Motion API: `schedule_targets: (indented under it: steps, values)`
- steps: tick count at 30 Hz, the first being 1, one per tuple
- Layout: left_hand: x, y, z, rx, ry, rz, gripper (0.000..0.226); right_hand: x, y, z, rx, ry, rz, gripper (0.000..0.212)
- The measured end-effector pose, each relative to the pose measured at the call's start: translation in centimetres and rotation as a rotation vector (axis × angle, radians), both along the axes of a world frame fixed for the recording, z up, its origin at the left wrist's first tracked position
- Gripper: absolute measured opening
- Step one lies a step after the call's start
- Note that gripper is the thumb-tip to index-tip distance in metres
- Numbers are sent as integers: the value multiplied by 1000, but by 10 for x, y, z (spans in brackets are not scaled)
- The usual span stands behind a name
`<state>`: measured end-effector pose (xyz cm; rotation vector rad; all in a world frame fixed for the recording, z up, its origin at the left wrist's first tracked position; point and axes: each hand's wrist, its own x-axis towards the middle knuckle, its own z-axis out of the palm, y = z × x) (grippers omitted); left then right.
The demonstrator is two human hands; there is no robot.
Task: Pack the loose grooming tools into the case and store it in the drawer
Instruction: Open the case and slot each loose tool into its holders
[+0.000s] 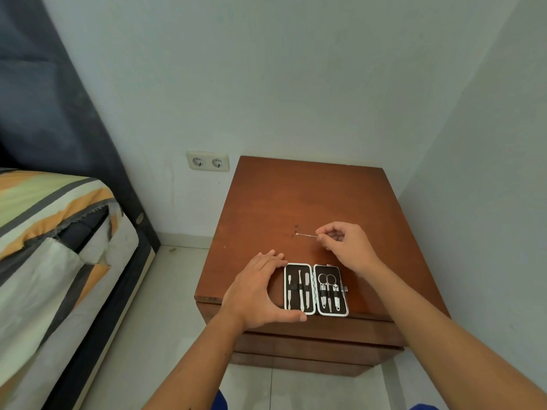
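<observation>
Pinched between the thumb and fingertips of the right hand [343, 247], a thin metal pick [306, 235] sticks out to the left, low over the nightstand [310, 202] top. Just nearer, the case [315, 289] lies open flat at the front edge, with tools strapped in both halves. On its left side, the left hand [260, 291] rests spread, thumb at the case's front corner. Drawer fronts [310, 347] below are closed.
</observation>
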<state>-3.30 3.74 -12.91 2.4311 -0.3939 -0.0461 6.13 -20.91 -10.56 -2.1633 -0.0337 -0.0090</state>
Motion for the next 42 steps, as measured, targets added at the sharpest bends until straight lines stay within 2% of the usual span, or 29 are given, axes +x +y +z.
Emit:
schedule_targets:
  steps: [3, 12, 20, 28, 34, 39, 42]
  values:
    - [0, 0, -1, 5, 7, 1, 121, -7, 0, 10, -61, 32, 81, 15]
    - [0, -1, 3, 11, -12, -10, 117, -22, 10, 29, -581, 38, 555, 21]
    - [-1, -1, 3, 7, -30, -26, 118, -17, 28, 26, -653, -8, 594, 24]
    - [2, -1, -4, 16, -50, -26, 121, -3, 46, 31, -832, 69, 756, 25]
    - [4, -1, -4, 7, -61, -36, 120, -4, 49, 30, -751, 28, 749, 21]
    - [3, -1, -6, 3, -67, -30, 120, -21, 46, 17, -603, -79, 609, 19]
    - [3, -2, -7, 1, -65, -18, 122, -35, 40, 4, -439, -140, 474, 15]
